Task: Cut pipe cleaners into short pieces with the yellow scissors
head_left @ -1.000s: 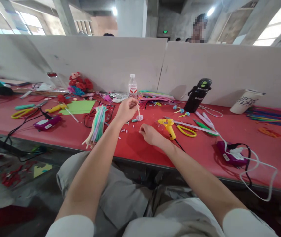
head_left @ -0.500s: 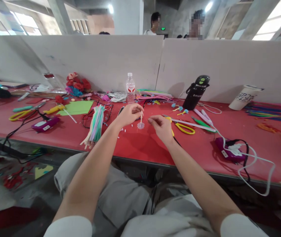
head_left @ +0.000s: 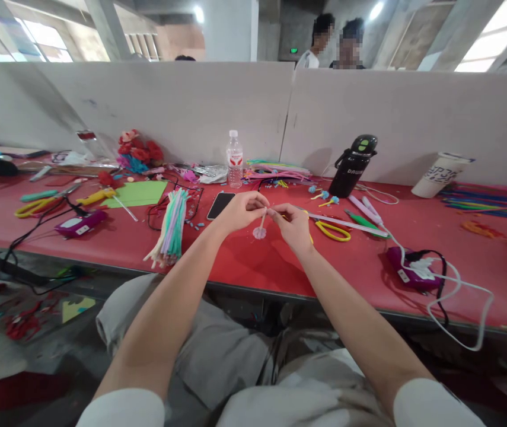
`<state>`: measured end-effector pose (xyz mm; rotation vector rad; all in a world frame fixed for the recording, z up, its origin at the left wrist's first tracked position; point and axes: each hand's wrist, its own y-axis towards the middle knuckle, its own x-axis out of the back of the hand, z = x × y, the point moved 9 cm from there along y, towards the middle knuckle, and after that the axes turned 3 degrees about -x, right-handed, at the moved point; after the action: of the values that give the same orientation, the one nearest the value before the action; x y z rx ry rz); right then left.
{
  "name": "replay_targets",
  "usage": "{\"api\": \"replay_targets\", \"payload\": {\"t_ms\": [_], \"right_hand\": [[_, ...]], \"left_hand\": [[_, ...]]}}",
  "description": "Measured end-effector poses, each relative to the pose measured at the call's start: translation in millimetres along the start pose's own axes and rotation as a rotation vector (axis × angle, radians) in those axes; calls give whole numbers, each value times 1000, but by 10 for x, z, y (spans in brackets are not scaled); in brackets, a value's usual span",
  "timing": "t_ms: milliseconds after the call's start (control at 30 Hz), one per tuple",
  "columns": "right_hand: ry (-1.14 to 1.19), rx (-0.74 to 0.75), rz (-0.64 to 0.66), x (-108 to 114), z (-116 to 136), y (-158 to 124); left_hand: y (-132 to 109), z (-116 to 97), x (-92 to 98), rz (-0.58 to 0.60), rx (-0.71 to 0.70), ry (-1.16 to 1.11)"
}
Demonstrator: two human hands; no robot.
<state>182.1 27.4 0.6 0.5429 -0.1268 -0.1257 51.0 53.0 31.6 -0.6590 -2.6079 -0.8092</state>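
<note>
A small pale pink flower-like piece [head_left: 259, 233] on a short light stem hangs head down just over the red table. My left hand [head_left: 246, 210] is closed in a pinch at the top of that stem. Opposite it, my right hand [head_left: 292, 220] has thumb and forefinger pressed together, their tips meeting the left fingertips at the stem's end. Whatever sits between the right fingertips is too small to make out. Left of my hands lies a bundle of pastel pipe cleaners [head_left: 174, 225]. Yellow-handled scissors [head_left: 333, 231] lie just beyond my right hand.
A phone [head_left: 221, 205] lies behind my left wrist. Behind stand a water bottle [head_left: 235, 160] and a black flask [head_left: 353, 166]; a pale cup [head_left: 440, 175] leans at right. Purple power strips [head_left: 413, 270] with loose cables sit near the front edge. A white partition [head_left: 168, 112] closes the back.
My right hand has come to my left, so their fingertips now meet. The flower piece has shifted slightly right and tilted. More of the phone shows. A person beyond the partition has moved right.
</note>
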Motion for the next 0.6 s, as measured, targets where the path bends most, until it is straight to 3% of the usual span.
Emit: {"api": "replay_targets", "payload": {"t_ms": [233,600], "right_hand": [[-94,62,-25,21,89,-21],[-222,205,58,31,238,-125]], "left_hand": [[-7,7,18,-34,18,6],[5,45,148,-91,55,-17]]}}
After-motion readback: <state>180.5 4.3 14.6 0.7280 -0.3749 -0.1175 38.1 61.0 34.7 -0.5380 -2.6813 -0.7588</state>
